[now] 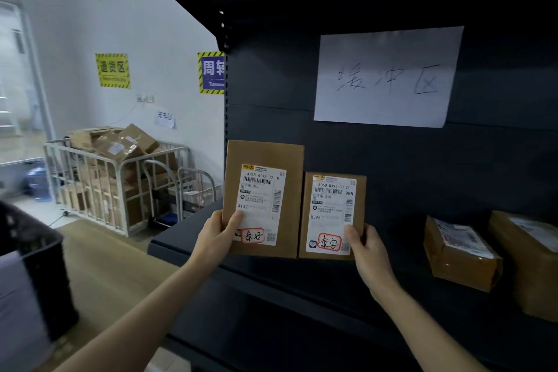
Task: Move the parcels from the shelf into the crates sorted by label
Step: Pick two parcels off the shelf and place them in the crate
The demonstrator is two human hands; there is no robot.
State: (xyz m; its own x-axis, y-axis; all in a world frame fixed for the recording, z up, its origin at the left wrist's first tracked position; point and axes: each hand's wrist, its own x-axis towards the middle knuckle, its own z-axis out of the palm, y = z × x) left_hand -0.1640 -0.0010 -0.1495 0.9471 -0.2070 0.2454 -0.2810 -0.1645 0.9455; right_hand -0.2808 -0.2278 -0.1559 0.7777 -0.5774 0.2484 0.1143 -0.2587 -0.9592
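Observation:
I hold two brown cardboard parcels upright in front of the dark shelf (193, 238). My left hand (219, 232) grips the taller parcel (265, 157) by its lower left corner; its white label reads A132 with a red-circled handwritten mark. My right hand (367, 254) grips the shorter parcel (308, 220) by its lower right corner; its label reads B393 with the same red-circled mark. The two parcels sit side by side, edges almost touching. Two more taped brown parcels (459, 257) (531, 263) lie on the shelf at the right.
A black crate (45, 266) stands at the lower left on the wooden floor. A white wire cage cart (117, 187) full of cardboard boxes stands by the far wall. A handwritten paper sign (386, 78) hangs on the shelf's back panel.

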